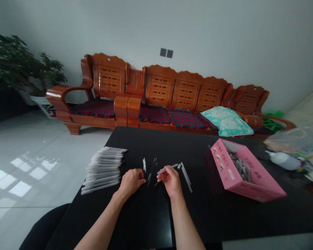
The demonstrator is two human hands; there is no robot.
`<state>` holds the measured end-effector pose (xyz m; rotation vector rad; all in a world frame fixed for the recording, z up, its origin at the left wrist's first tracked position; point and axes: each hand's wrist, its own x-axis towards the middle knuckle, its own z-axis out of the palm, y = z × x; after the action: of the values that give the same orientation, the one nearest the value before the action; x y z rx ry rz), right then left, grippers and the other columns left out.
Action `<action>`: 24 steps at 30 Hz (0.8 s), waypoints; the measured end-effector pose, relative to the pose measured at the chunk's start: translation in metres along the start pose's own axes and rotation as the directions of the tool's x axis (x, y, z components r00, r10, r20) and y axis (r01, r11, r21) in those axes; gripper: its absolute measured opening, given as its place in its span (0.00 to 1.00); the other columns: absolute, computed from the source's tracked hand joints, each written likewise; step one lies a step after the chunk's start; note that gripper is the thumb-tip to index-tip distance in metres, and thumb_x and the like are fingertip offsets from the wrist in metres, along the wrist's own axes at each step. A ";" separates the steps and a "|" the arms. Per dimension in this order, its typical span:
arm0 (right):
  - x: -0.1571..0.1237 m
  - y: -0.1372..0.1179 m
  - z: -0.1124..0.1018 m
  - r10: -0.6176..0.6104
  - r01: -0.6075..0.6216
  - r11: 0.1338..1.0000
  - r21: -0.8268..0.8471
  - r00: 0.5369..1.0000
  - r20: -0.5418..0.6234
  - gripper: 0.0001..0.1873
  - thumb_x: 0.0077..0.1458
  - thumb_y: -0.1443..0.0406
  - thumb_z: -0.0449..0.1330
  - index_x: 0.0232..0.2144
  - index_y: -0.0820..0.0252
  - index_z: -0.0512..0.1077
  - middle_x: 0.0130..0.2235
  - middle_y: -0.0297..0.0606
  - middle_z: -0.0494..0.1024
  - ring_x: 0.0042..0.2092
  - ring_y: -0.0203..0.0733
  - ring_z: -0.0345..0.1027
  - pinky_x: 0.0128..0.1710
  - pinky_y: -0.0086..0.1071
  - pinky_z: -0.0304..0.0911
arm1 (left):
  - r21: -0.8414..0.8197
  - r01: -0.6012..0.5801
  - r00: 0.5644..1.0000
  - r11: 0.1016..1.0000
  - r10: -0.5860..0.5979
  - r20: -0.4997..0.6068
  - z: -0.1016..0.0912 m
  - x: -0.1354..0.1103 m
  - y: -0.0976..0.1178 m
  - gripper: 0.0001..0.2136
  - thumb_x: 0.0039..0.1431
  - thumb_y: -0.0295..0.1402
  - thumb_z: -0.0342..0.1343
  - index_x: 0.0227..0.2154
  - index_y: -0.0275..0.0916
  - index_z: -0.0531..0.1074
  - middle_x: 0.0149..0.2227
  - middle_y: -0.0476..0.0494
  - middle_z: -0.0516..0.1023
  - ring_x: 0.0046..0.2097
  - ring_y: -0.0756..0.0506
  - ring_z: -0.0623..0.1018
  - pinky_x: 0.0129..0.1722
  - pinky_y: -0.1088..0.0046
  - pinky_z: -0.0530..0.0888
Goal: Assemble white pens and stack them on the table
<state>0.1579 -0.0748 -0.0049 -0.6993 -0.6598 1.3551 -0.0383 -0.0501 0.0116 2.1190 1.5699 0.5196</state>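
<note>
My right hand (171, 179) is closed round a whitish pen barrel (174, 166), which slants up to the right. A thin dark tip shows below its fingers. My left hand (131, 181) rests on the black table (146, 215) with curled fingers; what they hold, if anything, is hidden. Between the hands lie several thin dark pen refills (152, 170). Small white pieces, perhaps pen caps (144, 165), stand in a short line above my left hand. Just right of my right hand are loose white pen barrels (186, 177).
Left on the table is a row of many assembled pens (103, 170). To the right stands a pink box (261, 170) with greyish pieces inside. Beyond it are a white bottle (284, 160) and a plastic bag (294, 140). A wooden sofa (159, 83) runs behind the table.
</note>
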 end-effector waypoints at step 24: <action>0.004 0.004 -0.006 -0.024 0.023 0.999 -0.023 1.000 -0.020 0.09 0.51 0.64 0.64 0.34 0.64 0.75 0.28 0.41 0.82 0.27 0.43 0.77 0.24 0.31 0.73 | -0.995 0.101 0.995 0.003 -0.026 0.101 0.032 0.016 0.013 0.14 0.48 0.34 0.67 0.38 0.35 0.79 0.34 0.42 0.80 0.34 0.51 0.75 0.39 0.76 0.71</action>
<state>0.1603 -0.0710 -0.0113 -0.7206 -0.6657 1.3193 -0.0066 -0.0420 -0.0069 0.8041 0.6588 1.1120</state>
